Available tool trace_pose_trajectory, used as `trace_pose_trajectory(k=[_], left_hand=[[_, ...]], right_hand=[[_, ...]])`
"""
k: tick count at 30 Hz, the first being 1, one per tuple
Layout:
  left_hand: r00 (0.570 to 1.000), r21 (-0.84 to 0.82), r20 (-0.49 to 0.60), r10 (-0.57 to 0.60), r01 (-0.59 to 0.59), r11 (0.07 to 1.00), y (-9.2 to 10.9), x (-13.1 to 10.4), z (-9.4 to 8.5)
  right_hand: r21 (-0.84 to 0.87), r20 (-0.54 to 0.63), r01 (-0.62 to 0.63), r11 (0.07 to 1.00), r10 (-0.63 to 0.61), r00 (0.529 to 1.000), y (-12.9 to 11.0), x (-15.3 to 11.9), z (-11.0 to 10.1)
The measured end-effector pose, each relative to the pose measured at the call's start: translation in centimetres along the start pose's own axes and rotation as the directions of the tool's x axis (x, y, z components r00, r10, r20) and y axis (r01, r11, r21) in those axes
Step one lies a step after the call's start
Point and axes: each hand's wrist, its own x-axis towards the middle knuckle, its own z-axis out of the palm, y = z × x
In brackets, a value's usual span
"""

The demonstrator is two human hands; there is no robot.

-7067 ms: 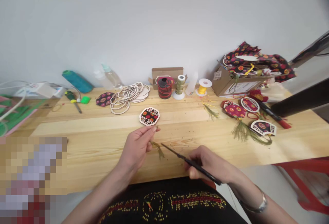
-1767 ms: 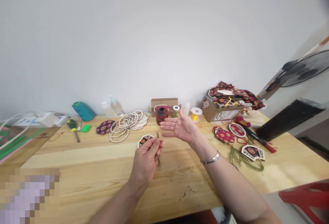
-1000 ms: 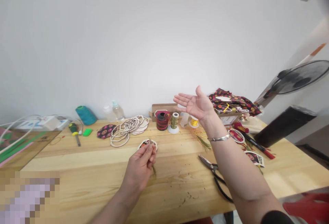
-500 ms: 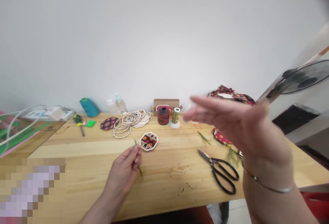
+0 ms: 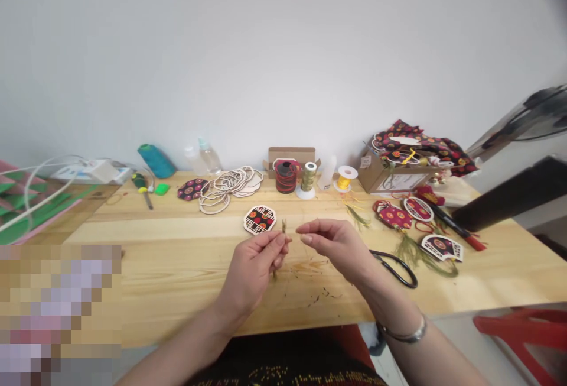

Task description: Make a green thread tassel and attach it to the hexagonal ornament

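Observation:
My left hand [image 5: 259, 262] is closed on a small bundle of olive-green thread [image 5: 284, 226]; its short end sticks up above the fingertips and more hangs below. Close to its right, my right hand [image 5: 330, 244] is pinched, thumb against forefinger, pointing at the bundle. Whatever it may hold is too fine to make out. Just behind the left hand lies an octagonal ornament [image 5: 260, 219] with patterned fabric and a pale fretwork frame. Black-handled scissors [image 5: 398, 273] lie partly hidden under my right wrist.
Pale wooden frames [image 5: 215, 200], a red-and-black cord spool [image 5: 286, 176], an olive thread spool [image 5: 308, 179] and a yellow spool [image 5: 345, 178] line the back. Tasselled ornaments [image 5: 394, 214] and a cardboard box [image 5: 390, 179] are at right. Dark scraps [image 5: 325, 296] dot the table.
My right hand has come down and inward from a raised, outstretched position to a pinch beside my left hand. The left hand still grips the thread bundle. The view has shifted slightly.

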Motion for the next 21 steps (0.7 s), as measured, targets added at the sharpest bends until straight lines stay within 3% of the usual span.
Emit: trace_pose_trajectory(k=[4, 8, 15, 21], left_hand=[[0.998, 0.088, 0.069, -0.008, 0.002, 0.996, -0.4, -0.1, 0.4], [0.994, 0.177, 0.107, -0.025, 0.005, 0.984, -0.4, -0.3, 0.5], [0.986, 0.166, 0.124, -0.111, 0.090, 0.982, -0.2, -0.6, 0.9], [0.980, 0.216, 0.104, -0.168, 0.143, 0.966, -0.6, -0.3, 0.1]], right_hand=[[0.246, -0.004, -0.087, 0.965, 0.091, 0.996, 0.8, 0.4, 1.3], [0.327, 0.037, -0.089, 0.941, 0.081, 0.996, 0.9, 0.5, 1.5], [0.311, 0.085, -0.042, 0.950, 0.016, 0.996, 1.0, 0.5, 1.6], [0.185, -0.039, 0.091, 0.979, -0.085, 0.996, 1.3, 0.9, 1.1]])
